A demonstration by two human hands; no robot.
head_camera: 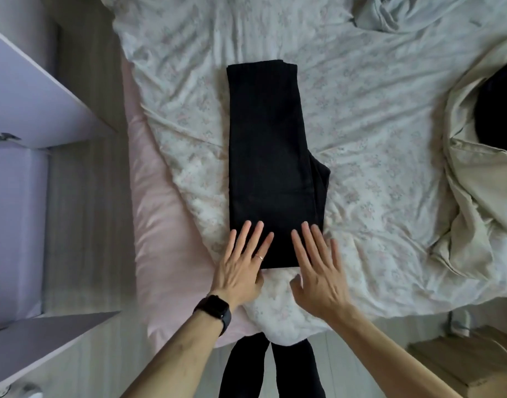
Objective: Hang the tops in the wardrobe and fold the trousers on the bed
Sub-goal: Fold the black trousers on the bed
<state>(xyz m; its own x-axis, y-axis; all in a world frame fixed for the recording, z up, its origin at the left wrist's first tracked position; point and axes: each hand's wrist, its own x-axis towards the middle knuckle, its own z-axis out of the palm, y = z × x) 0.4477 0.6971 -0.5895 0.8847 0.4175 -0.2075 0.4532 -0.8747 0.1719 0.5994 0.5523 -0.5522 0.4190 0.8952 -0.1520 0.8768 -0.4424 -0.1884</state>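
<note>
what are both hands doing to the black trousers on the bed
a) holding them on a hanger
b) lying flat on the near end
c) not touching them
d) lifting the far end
b: the left hand and right hand lie flat, fingers straight, on the near end of the black trousers on the bed.

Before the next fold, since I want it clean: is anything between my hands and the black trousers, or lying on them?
Nothing visible. Left hand and right hand lie flat on the near end of the black trousers; the beige garment lies apart to the right.
</note>
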